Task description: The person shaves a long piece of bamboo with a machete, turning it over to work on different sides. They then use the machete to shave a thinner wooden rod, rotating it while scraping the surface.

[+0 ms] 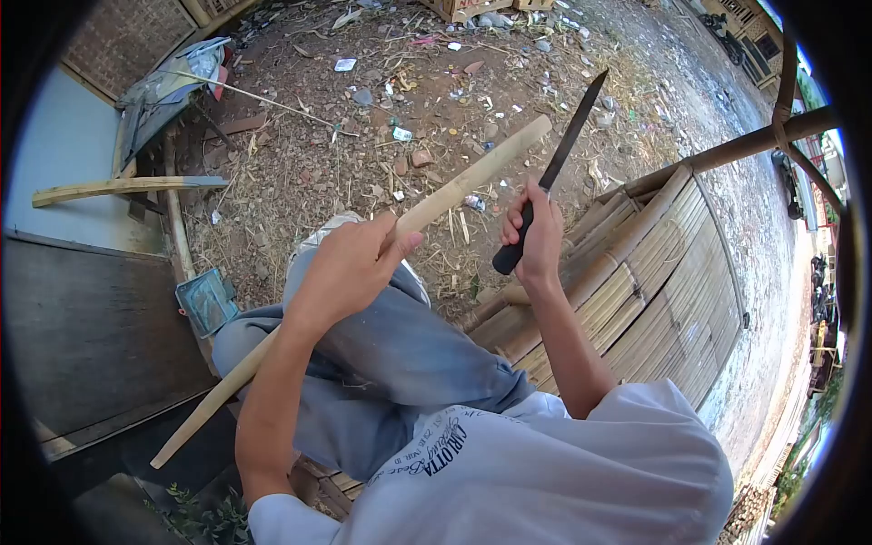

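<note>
A long, pale strip of bamboo or wood (472, 181) runs diagonally across my lap, its narrow tapered end at the lower left and its broader end at the upper right. My left hand (350, 268) is wrapped round its middle, above my knee. In my right hand (538, 232) is a knife (574, 130) with a black handle and a long dark blade. Its tip points up and away from me. The blade stands apart from the strip, to the right of its far end. My left forearm hides part of the strip.
At my right is a bamboo slat bench (636, 282) with a bamboo rail. Dirt ground (300, 118) ahead is strewn with shavings, stones and litter. A blue plastic basket (207, 302) and a curved wooden piece (118, 187) are at my left. A wooden crate (463, 7) stands far ahead.
</note>
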`<state>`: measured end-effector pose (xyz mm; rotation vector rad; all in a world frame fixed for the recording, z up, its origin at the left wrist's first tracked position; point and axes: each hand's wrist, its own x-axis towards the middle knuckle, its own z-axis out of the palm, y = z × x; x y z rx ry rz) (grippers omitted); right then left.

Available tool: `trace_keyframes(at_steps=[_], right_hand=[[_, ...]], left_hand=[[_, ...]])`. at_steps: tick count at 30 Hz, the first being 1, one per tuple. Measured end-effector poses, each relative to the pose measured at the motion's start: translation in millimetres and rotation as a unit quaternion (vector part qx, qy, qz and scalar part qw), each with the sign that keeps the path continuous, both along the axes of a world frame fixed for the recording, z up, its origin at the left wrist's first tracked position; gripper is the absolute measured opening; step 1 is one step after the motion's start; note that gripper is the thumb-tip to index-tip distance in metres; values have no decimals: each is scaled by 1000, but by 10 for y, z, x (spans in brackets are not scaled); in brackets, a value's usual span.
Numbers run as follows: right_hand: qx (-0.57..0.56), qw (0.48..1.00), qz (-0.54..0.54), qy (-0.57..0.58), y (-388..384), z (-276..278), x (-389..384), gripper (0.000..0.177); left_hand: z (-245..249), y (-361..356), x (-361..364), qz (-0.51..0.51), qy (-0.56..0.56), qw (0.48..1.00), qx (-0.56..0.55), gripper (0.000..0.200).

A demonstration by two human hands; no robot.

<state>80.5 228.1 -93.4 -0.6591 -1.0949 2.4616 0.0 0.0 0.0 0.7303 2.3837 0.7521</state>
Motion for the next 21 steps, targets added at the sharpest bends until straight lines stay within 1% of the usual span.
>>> trace_keyframes(at_steps=[2, 3, 4, 5, 6, 7, 8, 9, 10, 11, 13, 14, 15, 17, 18, 21], right_hand=[[179, 980, 62, -66, -201, 131, 190, 27], [166, 981, 60, -79, -211, 75, 233, 27], [365, 920, 111, -90, -259, 93, 251, 27], [549, 816, 155, -94, -292, 125, 241, 28], [570, 795, 173, -113, -350, 178, 223, 34], [565, 800, 169, -110, -357, 108, 177, 34], [594, 775, 159, -145, -305, 15, 133, 33], [621, 748, 149, -178, -268, 6, 68, 33], [600, 760, 123, -216, -202, 31, 15, 34], [601, 761, 122, -213, -181, 64, -15, 34], [585, 769, 130, -222, -143, 103, -54, 32], [625, 744, 162, -172, -197, 29, -7, 32], [624, 745, 160, -172, -185, 30, -11, 32], [646, 729, 158, -162, -155, 36, -26, 31], [588, 745, 181, -259, -43, 203, -114, 24], [591, 739, 195, -259, 33, 279, -151, 25]], left_hand=[[-43, -75, 52, -47, 144, 987, 46, 38], [-113, -16, 30, -52, 131, 989, 36, 38], [-97, -15, 15, -43, 126, 990, 41, 37], [-92, -4, -6, -34, 125, 990, 49, 37], [-126, -7, -8, -37, 124, 990, 48, 37], [-159, -46, -23, -45, 163, 984, 62, 36], [-191, -50, -9, -51, 195, 976, 83, 36], [-167, -50, -2, -52, 193, 976, 83, 36], [-122, -49, -1, -30, 149, 986, 67, 36], [-92, -53, -4, -7, 107, 993, 51, 36], [-104, -71, 1, 3, 109, 993, 55, 37], [-116, -72, 3, 9, 110, 992, 59, 37], [-122, -68, 4, 7, 110, 992, 59, 37], [-129, -78, 2, 4, 121, 991, 50, 37], [-129, -85, 4, 5, 122, 991, 50, 37], [-120, -88, 0, 0, 132, 990, 42, 36]])
